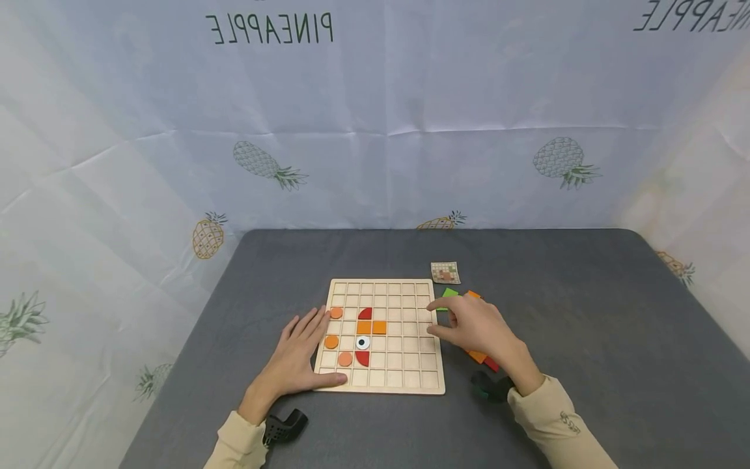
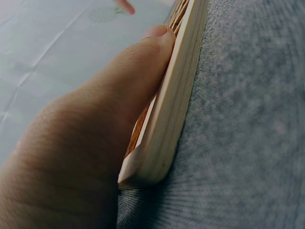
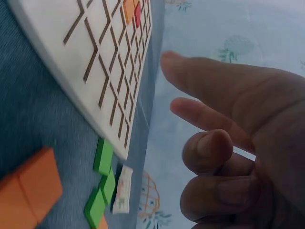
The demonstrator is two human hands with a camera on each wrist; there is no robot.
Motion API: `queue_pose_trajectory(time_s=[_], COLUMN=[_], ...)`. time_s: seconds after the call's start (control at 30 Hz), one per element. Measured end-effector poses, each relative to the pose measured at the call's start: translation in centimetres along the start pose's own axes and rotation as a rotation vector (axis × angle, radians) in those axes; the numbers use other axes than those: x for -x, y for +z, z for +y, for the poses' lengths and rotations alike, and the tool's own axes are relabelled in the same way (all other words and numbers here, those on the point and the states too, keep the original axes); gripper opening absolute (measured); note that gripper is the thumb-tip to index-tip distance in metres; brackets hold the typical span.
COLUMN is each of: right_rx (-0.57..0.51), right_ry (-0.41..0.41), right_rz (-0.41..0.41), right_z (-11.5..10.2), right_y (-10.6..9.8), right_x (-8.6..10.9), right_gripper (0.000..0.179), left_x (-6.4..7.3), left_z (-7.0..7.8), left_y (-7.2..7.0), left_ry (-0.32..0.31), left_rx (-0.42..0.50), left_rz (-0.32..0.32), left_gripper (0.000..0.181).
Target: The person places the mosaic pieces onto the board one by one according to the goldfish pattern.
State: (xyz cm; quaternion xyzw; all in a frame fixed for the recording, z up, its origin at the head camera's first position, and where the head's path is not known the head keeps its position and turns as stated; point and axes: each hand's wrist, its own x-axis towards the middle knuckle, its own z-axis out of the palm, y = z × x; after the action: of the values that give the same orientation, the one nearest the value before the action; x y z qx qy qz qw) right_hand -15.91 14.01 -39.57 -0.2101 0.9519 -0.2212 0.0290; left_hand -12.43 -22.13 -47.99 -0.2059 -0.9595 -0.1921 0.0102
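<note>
**Left hand (image 1: 300,355) steadies the board (image 1: 408,361); right hand (image 1: 477,326) hovers empty**

We see the left fingers extended at its left edge, thumb on the near rim, probably to stop it sliding. Over the right edge, the other thumb and forefinger stand apart, pinching nothing we can see. The grid bears 3 orange discs (image 1: 331,342) and 1 eye piece (image 1: 362,342), among others. Green pieces (image 1: 449,293) lie just beside it, presumably for reach; a patterned card (image 1: 445,272) lies beyond, perhaps for checking.
</note>
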Motion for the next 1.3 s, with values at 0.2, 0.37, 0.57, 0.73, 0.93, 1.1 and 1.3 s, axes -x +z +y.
queue_pose_trajectory(time_s=[0.2, 0.37, 0.57, 0.73, 0.93, 1.1, 1.3], right_rx=[-0.025, -0.062, -0.009, 0.045, 0.078, 0.074, 0.077], right_ry=[0.046, 0.093, 0.119, 0.143, 0.157, 0.178, 0.186], right_rz=[-0.043, -0.092, -0.152, -0.171, -0.178, -0.198, -0.2], right_z=[2.0, 3.2, 3.6, 3.9, 4.1, 4.1, 4.3], right_y=[-1.4, -2.0, -1.5, -1.2, -1.0, -0.8, -0.5], right_x=[1.6, 2.5, 2.6, 2.5, 2.5, 2.5, 2.4], right_gripper=[0.042, 0.046, 0.048, 0.047, 0.042, 0.038, 0.029], left_x=[0.0, 0.0, 0.0, -0.1, -0.1, -0.1, -0.1], left_z=[0.1, 0.2, 0.2, 0.2, 0.1, 0.0, 0.1], left_y=[-0.1, -0.1, -0.2, -0.1, -0.1, 0.0, 0.0], left_ry=[0.0, -0.002, -0.002, -0.003, -0.002, 0.0, -0.003], left_rx=[0.001, 0.003, 0.002, 0.004, -0.015, -0.019, -0.005], left_rz=[-0.002, 0.001, -0.004, -0.004, 0.001, 0.001, -0.002], left_gripper=[0.123, 0.123, 0.123, 0.123, 0.123, 0.123, 0.123])
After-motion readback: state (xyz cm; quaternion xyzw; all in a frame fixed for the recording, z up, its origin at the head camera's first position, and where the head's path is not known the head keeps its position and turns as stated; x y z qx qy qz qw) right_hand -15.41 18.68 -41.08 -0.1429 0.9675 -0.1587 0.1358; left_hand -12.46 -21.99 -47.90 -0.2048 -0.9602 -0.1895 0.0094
